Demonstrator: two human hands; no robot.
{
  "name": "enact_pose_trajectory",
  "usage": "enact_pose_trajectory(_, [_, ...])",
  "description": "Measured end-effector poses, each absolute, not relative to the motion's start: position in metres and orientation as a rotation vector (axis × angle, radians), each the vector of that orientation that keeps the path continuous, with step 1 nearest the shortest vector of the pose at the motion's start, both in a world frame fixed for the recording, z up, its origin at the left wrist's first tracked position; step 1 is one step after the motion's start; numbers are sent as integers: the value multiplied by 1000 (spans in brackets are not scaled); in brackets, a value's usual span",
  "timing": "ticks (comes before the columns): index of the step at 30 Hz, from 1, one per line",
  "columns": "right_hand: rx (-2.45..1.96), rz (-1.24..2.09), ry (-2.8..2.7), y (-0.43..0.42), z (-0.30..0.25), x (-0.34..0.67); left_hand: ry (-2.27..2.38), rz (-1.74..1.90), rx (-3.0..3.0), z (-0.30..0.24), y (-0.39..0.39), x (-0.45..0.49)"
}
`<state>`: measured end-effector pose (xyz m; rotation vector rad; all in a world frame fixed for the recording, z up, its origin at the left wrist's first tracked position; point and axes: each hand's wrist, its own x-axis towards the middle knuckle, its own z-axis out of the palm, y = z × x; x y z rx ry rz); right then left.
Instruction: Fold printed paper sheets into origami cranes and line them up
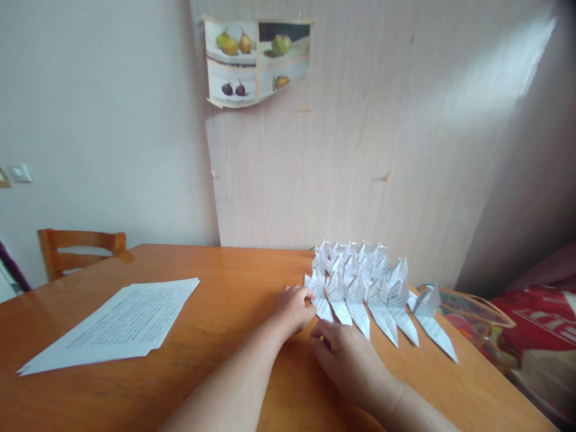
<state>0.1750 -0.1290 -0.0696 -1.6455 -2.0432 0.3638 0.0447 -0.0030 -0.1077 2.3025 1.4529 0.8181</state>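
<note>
Several folded paper figures made of printed paper point(357, 294) stand in rows at the right of the wooden table. Each has upright points and a long flat tip toward me. At the left end of the front row, my left hand point(294, 309) has its fingers closed at the side of the nearest folded paper figure point(320, 294). My right hand point(348, 360) is curled closed just in front of that figure's flat tip. Its fingertips are partly hidden, so what they hold, if anything, does not show.
A stack of printed paper sheets point(117, 324) lies on the left of the table point(216, 384). Behind it is a wooden chair point(85, 241). A basket point(477, 306) and a red bag point(535, 318) are beyond the right edge. Fruit pictures point(258, 63) hang on the back panel.
</note>
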Motion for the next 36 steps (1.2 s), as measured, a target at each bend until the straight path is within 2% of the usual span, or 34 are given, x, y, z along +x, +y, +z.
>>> enact_pose_trajectory(36, [-1653,335,-2075,-131,-68,174,1518,673,2302,-93,-11,46])
